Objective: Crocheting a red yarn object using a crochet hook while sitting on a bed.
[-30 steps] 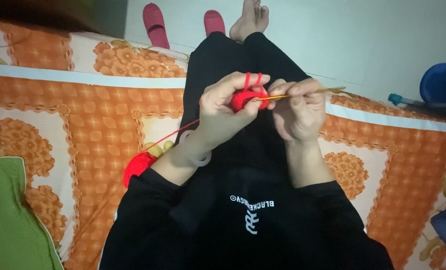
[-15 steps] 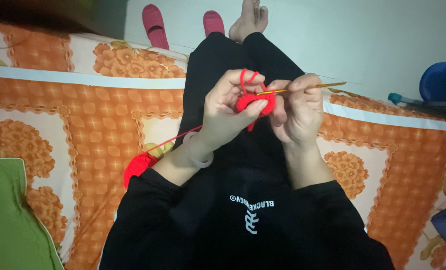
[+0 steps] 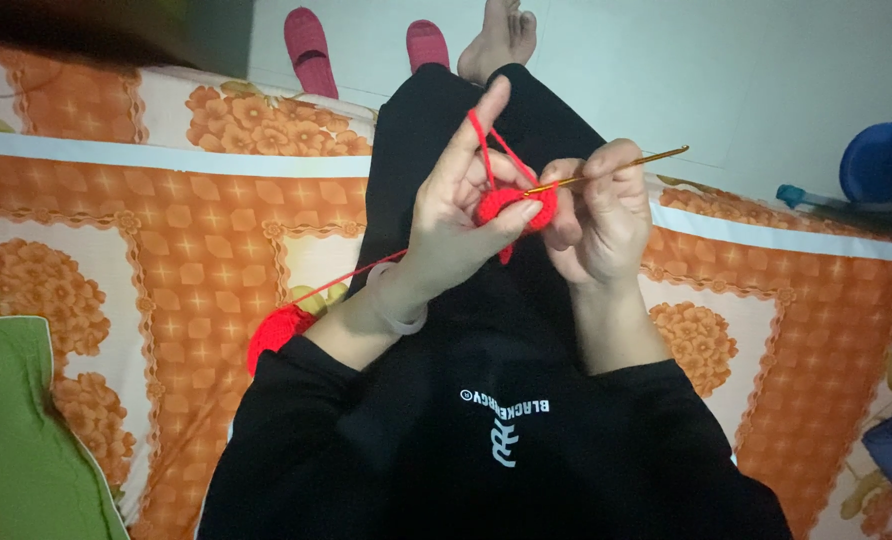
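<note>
Orange floral bedspread (image 3: pixel 166 250) spans the frame, its far edge meeting pale floor (image 3: pixel 726 70). Red yarn ball (image 3: pixel 276 335) lies beside the left arm. Left hand (image 3: pixel 461 215) pinches the red crochet piece (image 3: pixel 511 205) above the lap, forefinger raised carrying yarn. Right hand (image 3: pixel 601 215) closed around a golden crochet hook (image 3: pixel 616 168), tip in the piece.

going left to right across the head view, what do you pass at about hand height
green cushion → red yarn ball → left hand → red crochet piece → right hand → blue round lid
</note>
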